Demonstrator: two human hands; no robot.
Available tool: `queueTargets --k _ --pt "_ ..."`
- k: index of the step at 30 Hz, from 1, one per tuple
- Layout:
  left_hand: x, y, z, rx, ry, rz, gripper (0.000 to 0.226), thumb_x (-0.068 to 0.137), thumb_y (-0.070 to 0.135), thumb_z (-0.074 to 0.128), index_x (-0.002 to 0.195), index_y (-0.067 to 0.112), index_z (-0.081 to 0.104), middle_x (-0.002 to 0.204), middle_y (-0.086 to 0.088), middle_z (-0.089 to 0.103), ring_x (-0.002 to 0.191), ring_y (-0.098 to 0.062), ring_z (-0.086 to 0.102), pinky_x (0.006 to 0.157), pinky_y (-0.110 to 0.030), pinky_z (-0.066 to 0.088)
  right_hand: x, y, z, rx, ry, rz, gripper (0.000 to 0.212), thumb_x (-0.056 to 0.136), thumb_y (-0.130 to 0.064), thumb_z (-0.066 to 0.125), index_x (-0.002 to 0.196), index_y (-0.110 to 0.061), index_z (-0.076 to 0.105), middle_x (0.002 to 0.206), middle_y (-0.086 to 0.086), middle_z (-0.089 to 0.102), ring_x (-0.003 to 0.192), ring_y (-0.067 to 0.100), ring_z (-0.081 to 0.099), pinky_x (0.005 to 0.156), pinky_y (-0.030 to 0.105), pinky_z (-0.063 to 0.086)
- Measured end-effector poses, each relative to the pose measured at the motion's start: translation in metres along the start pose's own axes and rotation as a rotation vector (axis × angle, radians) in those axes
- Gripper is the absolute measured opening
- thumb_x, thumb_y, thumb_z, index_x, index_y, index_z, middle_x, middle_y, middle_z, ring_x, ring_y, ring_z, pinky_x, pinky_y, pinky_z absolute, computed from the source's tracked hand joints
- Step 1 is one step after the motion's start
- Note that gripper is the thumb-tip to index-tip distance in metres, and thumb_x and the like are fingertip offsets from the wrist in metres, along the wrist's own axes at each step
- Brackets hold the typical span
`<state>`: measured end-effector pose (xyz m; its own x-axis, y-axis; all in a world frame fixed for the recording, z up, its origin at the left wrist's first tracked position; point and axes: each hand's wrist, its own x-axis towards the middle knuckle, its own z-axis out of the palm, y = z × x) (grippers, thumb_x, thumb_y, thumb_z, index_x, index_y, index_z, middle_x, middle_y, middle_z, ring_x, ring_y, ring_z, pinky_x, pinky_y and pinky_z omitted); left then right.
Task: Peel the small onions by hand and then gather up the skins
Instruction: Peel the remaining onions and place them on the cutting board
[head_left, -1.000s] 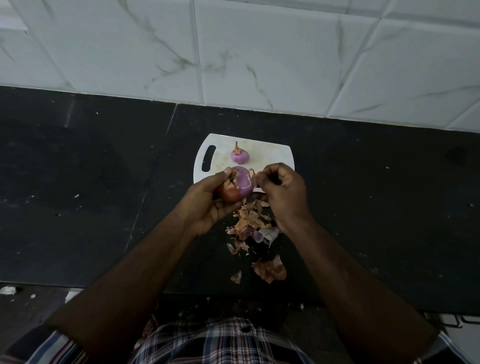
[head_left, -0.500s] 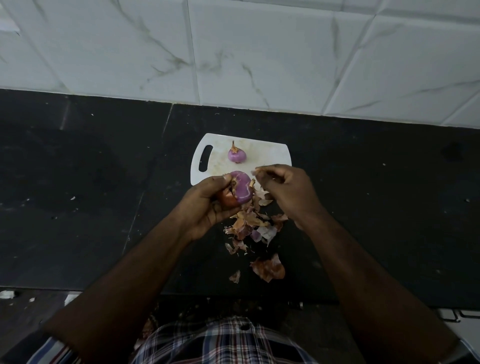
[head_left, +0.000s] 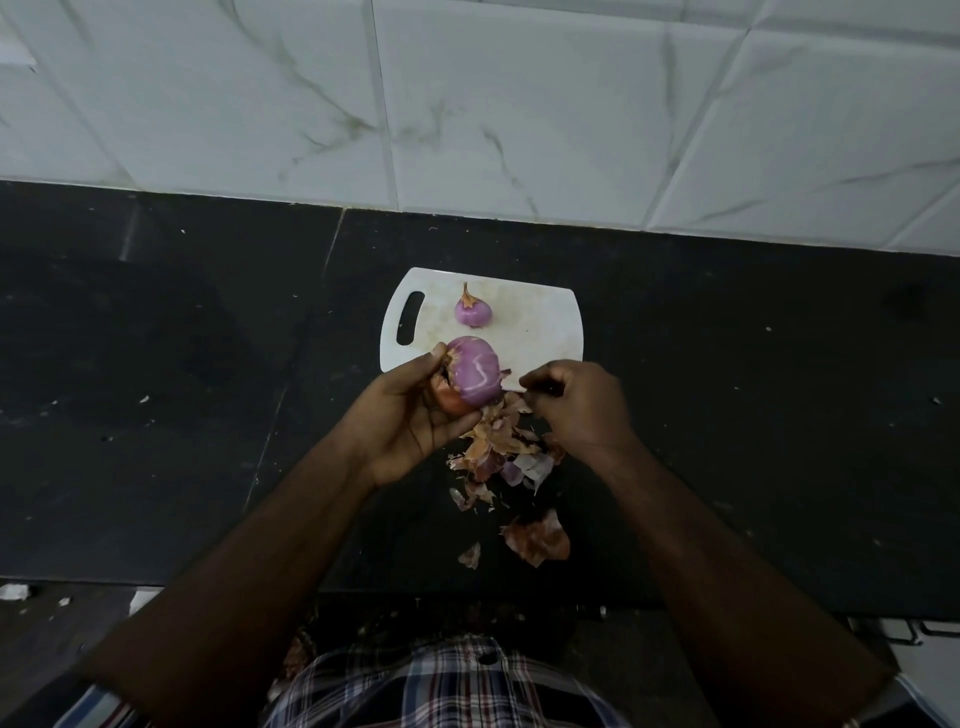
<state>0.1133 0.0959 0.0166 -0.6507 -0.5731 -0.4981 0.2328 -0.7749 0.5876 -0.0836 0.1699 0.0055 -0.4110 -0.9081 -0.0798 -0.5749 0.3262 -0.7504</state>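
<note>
Onion (head_left: 474, 376) gripped in left hand (head_left: 410, 421) above near edge of cutting board (head_left: 540, 332), root end toward thumb, brown skin underneath; right hand (head_left: 576, 405) just beside, fingers curled (whether pinching peel, cannot tell), over skins (head_left: 498, 452).

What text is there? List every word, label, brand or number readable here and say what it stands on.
None: no readable text anywhere in the head view.
White cutting board: blank, only stains.
Marbled wall tiles: veining, no print.
Black countertop: specks only.
Plaid shirt: pattern, no lettering.
</note>
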Motion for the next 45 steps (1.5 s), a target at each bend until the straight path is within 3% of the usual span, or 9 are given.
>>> queueTargets --k 4,6,9,14,21,29,34,40,45 --pt "0.003 0.000 -0.003 0.019 0.005 -0.011 0.056 0.089 0.034 0.063 0.138 0.008 0.053 0.124 -0.021 0.068 0.103 -0.031 0.071 0.075 -0.036 0.063 0.000 -0.001 -0.007 -0.021 -0.057 0.006 0.023 0.092 -0.031 0.069 0.107 -0.015 0.076 0.103 0.000 0.075 0.091 0.012 0.068 0.081 0.037 0.058" --pt "0.004 -0.001 -0.003 0.019 0.023 -0.012 0.057 0.088 0.034 0.063 0.138 0.008 0.053 0.125 -0.022 0.068 0.103 -0.032 0.071 0.078 -0.036 0.063 0.001 -0.004 -0.012 -0.007 -0.020 0.002 0.022 0.089 -0.026 0.073 0.109 -0.018 0.076 0.107 -0.004 0.072 0.092 0.009 0.068 0.080 0.042 0.060" --pt "0.005 -0.002 -0.003 0.005 0.031 -0.006 0.057 0.088 0.032 0.065 0.138 0.009 0.052 0.128 -0.023 0.066 0.103 -0.032 0.071 0.079 -0.038 0.063 0.001 -0.011 -0.016 0.084 0.030 -0.018 0.019 0.094 -0.015 0.067 0.110 -0.020 0.075 0.102 -0.009 0.073 0.089 0.007 0.070 0.074 0.043 0.062" --pt "0.006 -0.002 0.002 0.128 0.006 0.063 0.052 0.088 0.024 0.063 0.136 0.005 0.054 0.119 -0.019 0.070 0.099 -0.030 0.072 0.079 -0.037 0.062 0.000 -0.027 -0.011 0.275 -0.138 0.031 0.041 0.084 -0.039 0.075 0.121 -0.021 0.069 0.104 -0.006 0.075 0.091 0.008 0.072 0.080 0.041 0.062" --pt "0.007 -0.001 -0.003 0.237 0.005 0.115 0.047 0.086 0.018 0.068 0.131 0.007 0.059 0.127 -0.022 0.066 0.107 -0.036 0.070 0.091 -0.045 0.058 0.002 -0.032 -0.013 0.460 -0.232 0.083 0.029 0.080 -0.006 0.076 0.109 -0.011 0.072 0.096 0.004 0.077 0.086 0.018 0.075 0.080 0.041 0.062" --pt "0.007 -0.004 0.002 0.243 0.022 0.146 0.048 0.086 0.016 0.066 0.132 0.004 0.057 0.127 -0.026 0.065 0.101 -0.036 0.071 0.086 -0.043 0.061 0.004 -0.028 -0.001 0.245 -0.098 0.020 0.027 0.077 -0.015 0.073 0.104 -0.019 0.074 0.094 -0.004 0.076 0.088 0.009 0.072 0.080 0.039 0.062" --pt "0.006 -0.002 -0.001 0.124 0.002 0.079 0.049 0.089 0.018 0.060 0.137 0.005 0.053 0.127 -0.024 0.066 0.105 -0.037 0.071 0.087 -0.042 0.060 0.000 -0.028 -0.003 0.472 -0.083 0.096 0.017 0.089 -0.012 0.072 0.106 -0.012 0.073 0.097 0.002 0.075 0.085 0.015 0.075 0.075 0.040 0.063" --pt "0.008 -0.002 -0.002 0.345 0.008 0.086 0.072 0.069 0.016 0.085 0.134 0.010 0.055 0.134 -0.022 0.060 0.113 -0.039 0.067 0.094 -0.048 0.057 -0.002 -0.028 0.003 0.248 0.013 -0.050 0.021 0.086 -0.014 0.075 0.106 -0.013 0.075 0.095 -0.005 0.075 0.085 0.008 0.071 0.078 0.028 0.061" --pt "0.005 -0.005 0.001 0.291 -0.064 0.079 0.057 0.081 0.007 0.076 0.134 0.006 0.055 0.129 -0.025 0.064 0.109 -0.037 0.068 0.089 -0.043 0.059 -0.002 -0.026 0.007 0.020 0.106 -0.135 0.016 0.087 -0.014 0.070 0.103 -0.013 0.074 0.096 -0.003 0.073 0.086 0.006 0.065 0.075 0.014 0.051"
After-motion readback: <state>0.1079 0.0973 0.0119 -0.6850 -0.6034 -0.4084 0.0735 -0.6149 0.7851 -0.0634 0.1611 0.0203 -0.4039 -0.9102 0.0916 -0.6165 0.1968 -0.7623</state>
